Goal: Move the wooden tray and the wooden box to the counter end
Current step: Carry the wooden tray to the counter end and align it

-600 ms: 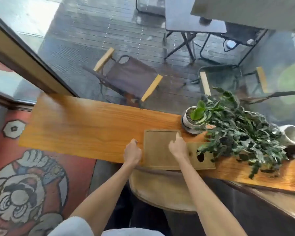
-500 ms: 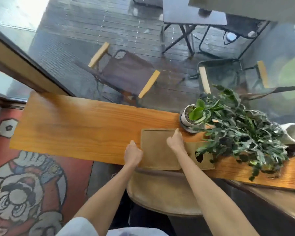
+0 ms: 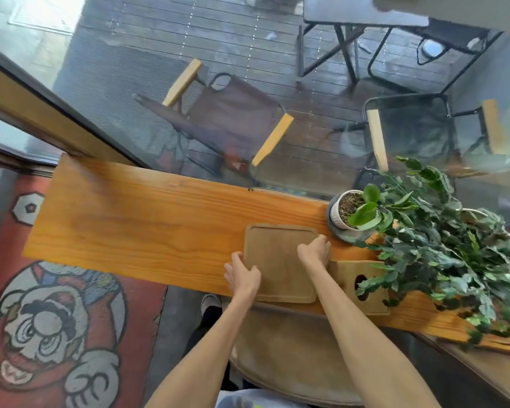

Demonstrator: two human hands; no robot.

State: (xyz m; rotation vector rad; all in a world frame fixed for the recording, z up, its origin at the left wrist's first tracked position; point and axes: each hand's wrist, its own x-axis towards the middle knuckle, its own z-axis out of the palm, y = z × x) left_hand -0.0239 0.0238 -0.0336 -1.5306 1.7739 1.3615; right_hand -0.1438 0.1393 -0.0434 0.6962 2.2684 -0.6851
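A flat wooden tray (image 3: 277, 260) with rounded corners lies on the orange wooden counter (image 3: 136, 219), near its front edge. My left hand (image 3: 242, 273) grips the tray's left edge. My right hand (image 3: 315, 249) holds its far right corner. Just right of the tray sits the wooden box (image 3: 362, 285), with an oval hole in its top. The tray's right edge overlaps the box. Leaves hide part of the box's right side.
A small white potted plant (image 3: 348, 213) stands behind the tray's right corner. A big leafy plant (image 3: 448, 248) spreads over the counter's right part. A round stool (image 3: 289, 354) is below the counter. The counter's left stretch runs to an end by a window frame (image 3: 36, 113).
The tray has slid left, away from the box, with both hands on it. My right hand has shifted along its far right corner.
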